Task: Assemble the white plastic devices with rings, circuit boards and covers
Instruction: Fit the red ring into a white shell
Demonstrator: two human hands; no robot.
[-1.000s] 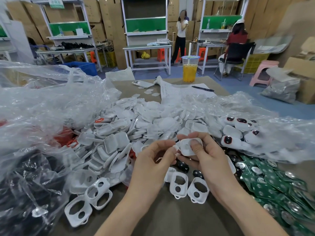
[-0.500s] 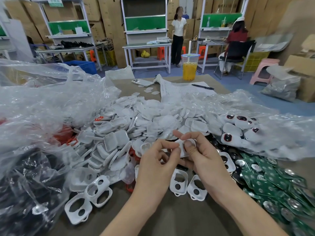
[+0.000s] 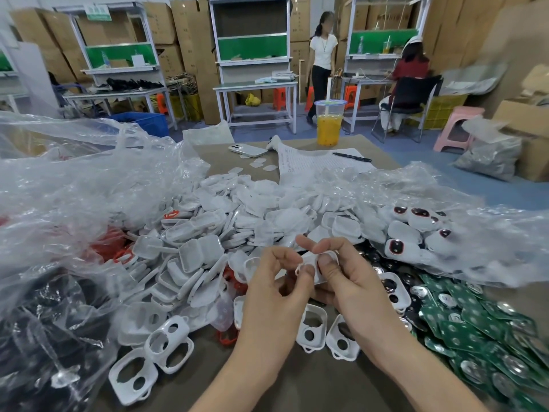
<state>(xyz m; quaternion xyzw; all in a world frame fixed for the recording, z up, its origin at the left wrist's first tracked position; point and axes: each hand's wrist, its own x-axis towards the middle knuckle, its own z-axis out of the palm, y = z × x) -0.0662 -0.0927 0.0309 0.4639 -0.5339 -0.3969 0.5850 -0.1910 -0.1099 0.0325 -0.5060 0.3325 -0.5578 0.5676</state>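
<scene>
White plastic housing point(image 3: 310, 258) sits at frame centre, held above the brown tabletop point(image 3: 312, 382). The right hand point(image 3: 353, 281) grips it, thumb pressed on its face and index finger curled over the top edge. The left hand point(image 3: 276, 281), fingers curled, pinches the left rim. Loose white covers point(image 3: 237, 209) are piled behind, with green circuit boards point(image 3: 463, 319) at lower right.
</scene>
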